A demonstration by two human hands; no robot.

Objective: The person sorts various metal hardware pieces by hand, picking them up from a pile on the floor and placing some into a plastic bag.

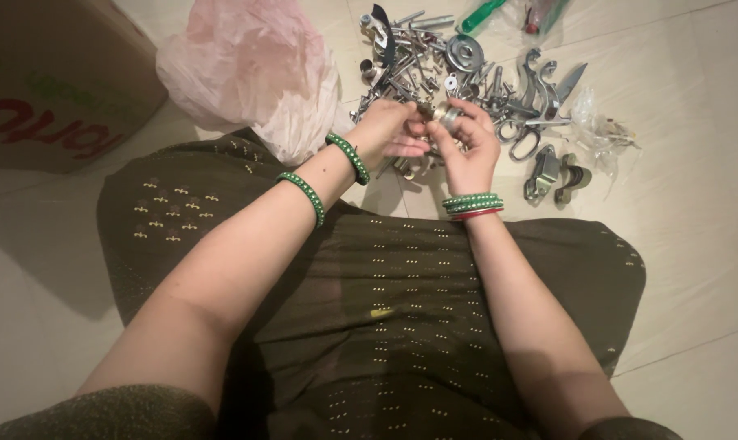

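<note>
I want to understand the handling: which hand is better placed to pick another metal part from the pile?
Probably the left hand: its fingers only touch the small round metal part, which the right hand pinches, and the pile of metal parts lies just beyond.

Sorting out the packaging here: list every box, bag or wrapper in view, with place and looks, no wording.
Cardboard box: top left on the floor, brown with red and green print.
Pink plastic bag: right of the box, crumpled, translucent.
Clear plastic bag: right of the metal parts pile, small, crinkled.
</note>
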